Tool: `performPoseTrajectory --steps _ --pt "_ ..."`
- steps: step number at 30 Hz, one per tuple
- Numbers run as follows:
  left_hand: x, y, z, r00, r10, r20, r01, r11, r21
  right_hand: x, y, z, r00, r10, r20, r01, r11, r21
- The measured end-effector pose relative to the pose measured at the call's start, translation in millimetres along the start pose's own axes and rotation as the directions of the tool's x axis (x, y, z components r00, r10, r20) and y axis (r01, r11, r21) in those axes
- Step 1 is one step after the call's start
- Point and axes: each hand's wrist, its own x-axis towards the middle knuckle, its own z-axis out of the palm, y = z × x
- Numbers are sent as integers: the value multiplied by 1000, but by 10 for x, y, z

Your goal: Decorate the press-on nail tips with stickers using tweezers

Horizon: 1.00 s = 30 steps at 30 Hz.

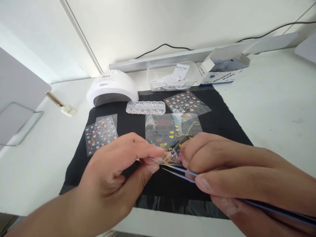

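Fingers (pixel 153 152) of both hands pinching sticker sheet (pixel 172 131), tweezers (pixel 180 173) beneath

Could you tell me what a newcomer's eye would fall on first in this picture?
First, the two hands at the centre: the left hand pinches a clear sticker sheet, while the right hand grips blue tweezers. Behind them, a white nail lamp stands at the far edge of the black mat.

Nail-art workstation, as in a salon or home manicure desk: white tabletop (pixel 271 108) with black mat (pixel 222 121), UV nail lamp (pixel 112 87), rhinestone organiser (pixel 145 107), decal sticker sheets (pixel 187 102), alcohol pad box (pixel 222 74), tweezers (pixel 177 172).
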Motion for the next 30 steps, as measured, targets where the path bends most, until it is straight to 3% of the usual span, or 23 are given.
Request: performPoseTrajectory --steps 7,12,21,25,30 --pt "2 49 -7 999 -49 14 50 998 -30 -33 11 -16 1000 -26 -14 26 1000 -3" --pt "2 39 -19 995 -100 25 101 993 -58 -2 11 -11 1000 22 -21 -23 1000 -16" --pt "9 49 -11 993 -117 20 118 991 -68 -318 72 18 986 19 -164 -19 1000 -1" --pt "2 50 -8 993 -118 17 119 989 -84 -290 86 32 983 18 -183 -15 1000 17" --pt "-26 2 -10 992 -123 16 124 984 -130 -175 78 -1 993 80 -92 -74 995 62"
